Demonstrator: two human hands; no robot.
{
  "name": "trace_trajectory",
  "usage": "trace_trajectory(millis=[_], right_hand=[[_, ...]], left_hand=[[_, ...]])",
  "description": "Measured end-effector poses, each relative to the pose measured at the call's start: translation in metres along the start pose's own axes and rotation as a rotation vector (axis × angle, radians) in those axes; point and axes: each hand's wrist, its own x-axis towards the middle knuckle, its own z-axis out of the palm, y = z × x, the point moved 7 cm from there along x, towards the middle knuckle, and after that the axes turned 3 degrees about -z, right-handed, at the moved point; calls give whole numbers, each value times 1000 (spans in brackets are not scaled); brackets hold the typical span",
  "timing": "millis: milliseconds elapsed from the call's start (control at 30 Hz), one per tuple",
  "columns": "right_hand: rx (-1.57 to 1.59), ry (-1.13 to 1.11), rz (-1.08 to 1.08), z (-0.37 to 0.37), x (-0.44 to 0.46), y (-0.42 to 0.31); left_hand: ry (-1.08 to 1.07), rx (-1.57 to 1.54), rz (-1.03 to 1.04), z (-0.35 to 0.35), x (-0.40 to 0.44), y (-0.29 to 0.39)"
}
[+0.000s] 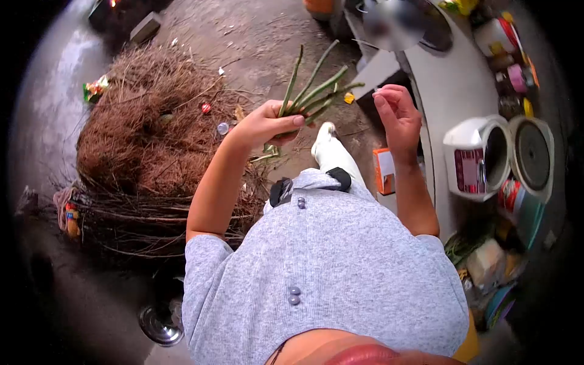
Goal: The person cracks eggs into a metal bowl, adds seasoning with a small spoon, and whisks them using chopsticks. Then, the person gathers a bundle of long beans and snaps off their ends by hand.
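My left hand (267, 126) is closed round the lower ends of several long green stalks (319, 90), which fan out up and to the right above the floor. On the right, my right hand (398, 112) is raised with its fingers curled and the thumb near the index finger. A tiny pale bit shows at those fingertips, too small to name. A gap separates this hand from the stalks.
A large heap of dry brown twigs (146, 128) lies at the left. To the right a pale counter (453, 79) holds an open rice cooker (471, 161) and jars. An orange box (384, 171) stands beside the counter. A metal lid (159, 325) lies lower left.
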Motion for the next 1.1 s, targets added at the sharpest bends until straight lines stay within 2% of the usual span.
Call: trace_trajectory(millis=[133,200,333,367,400,467,600,667,733,867,1100], right_hand=[[109,-142,-23,52,68,26],[-3,-329,-163,86,111,27],[2,-537,-207,147,195,45],[116,-573,-59,161,213,55],[129,-587,-62,172,232,60],[144,-698,82,199,263,80],[136,-861,27,247,323,83],[187,-837,-36,271,354,87],[179,-846,-180,296,384,81],[93,-849,-272,360,447,90],[67,-736,-318,469,568,92]], left_hand=[[93,-35,-60,-59,9,19],[147,-82,-49,-94,18,34],[304,-176,-96,-153,30,79],[346,-166,-107,-163,34,97],[388,-154,-114,-177,37,112],[368,-118,-103,-209,44,131],[501,-182,-43,-268,51,167],[593,-223,19,-306,53,186],[590,-189,73,-351,58,191],[559,-161,113,-435,62,237],[502,-219,242,-581,71,337]])
